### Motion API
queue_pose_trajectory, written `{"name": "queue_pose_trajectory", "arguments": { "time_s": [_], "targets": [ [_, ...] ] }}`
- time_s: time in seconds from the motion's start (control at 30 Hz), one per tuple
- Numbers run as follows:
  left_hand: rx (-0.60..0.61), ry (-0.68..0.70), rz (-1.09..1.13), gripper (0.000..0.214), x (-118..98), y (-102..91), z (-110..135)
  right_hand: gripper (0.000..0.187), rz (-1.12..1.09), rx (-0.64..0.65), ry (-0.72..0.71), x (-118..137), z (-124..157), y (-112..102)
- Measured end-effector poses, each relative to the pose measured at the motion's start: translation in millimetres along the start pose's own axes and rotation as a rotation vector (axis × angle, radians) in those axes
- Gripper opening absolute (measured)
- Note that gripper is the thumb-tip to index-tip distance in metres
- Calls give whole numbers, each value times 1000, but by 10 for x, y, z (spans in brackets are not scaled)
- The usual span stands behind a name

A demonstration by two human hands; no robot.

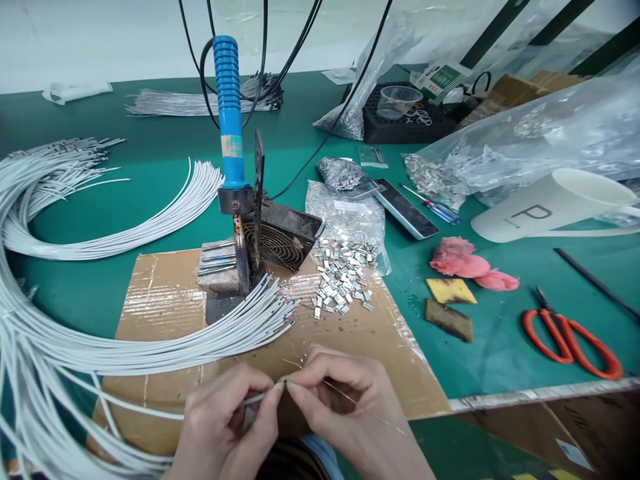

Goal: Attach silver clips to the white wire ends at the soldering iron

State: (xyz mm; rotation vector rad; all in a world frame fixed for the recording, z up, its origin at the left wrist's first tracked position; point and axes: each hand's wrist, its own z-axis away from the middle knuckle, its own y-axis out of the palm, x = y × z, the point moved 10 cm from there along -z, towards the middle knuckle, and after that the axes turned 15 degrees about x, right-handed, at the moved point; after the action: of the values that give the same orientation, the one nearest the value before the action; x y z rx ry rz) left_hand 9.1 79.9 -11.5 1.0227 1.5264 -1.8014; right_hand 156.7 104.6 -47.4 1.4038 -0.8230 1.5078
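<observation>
My left hand (225,420) pinches the end of a white wire (150,412) between thumb and fingers at the near edge of the cardboard sheet (350,340). My right hand (345,407) meets it fingertip to fingertip, closed on the wire's tip and a thin strand (350,397) that trails off to the right. Whether a small metal piece sits between the fingertips I cannot make out. A fan of white wires (240,323) lies just beyond the hands. A pile of small metal clips (343,277) lies on the cardboard.
A blue-handled soldering iron (229,113) stands in a stand beside a small black fan (280,241). Large bundles of white wires (45,220) fill the left. Red-handled scissors (570,337), a white cup (550,207), a phone (406,210), plastic bags (540,140) and sponges (450,307) lie to the right.
</observation>
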Motion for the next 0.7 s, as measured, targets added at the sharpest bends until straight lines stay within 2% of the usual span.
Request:
{"name": "queue_pose_trajectory", "arguments": {
  "time_s": [0.1, 0.17, 0.23, 0.33, 0.4, 0.47, 0.53, 0.6, 0.67, 0.7],
  "targets": [
    [-4, -77, 115, 27, 118, 52, 8, 17, -65, -103, -8, -99, 37, 36],
    [12, -197, 281, 33, 270, 105, 24, 19, -50, -249, -123, -71, 113, 34],
    [53, -305, 464, 40, 381, 183, 45, 16, 5, -322, -215, -37, 174, 96],
    [95, -365, 672, 46, 399, 245, 42, 22, 187, -402, -416, 180, 275, 153],
    [50, -355, 748, 42, 371, 197, 15, 27, 311, -379, -501, 336, 285, 182],
    [-16, -350, 782, 34, 357, 129, -9, 29, 380, -284, -491, 421, 219, 189],
    [-40, -372, 796, 29, 360, 99, -27, 29, 420, -163, -445, 461, 143, 186],
    [-10, -400, 794, 26, 358, 112, -46, 23, 429, -56, -375, 449, 82, 166],
    [22, -415, 776, 24, 348, 117, -62, 17, 398, 1, -287, 391, 34, 109],
    [35, -419, 761, 23, 341, 115, -68, 20, 376, 18, -245, 356, 12, 80]
  ]
}}
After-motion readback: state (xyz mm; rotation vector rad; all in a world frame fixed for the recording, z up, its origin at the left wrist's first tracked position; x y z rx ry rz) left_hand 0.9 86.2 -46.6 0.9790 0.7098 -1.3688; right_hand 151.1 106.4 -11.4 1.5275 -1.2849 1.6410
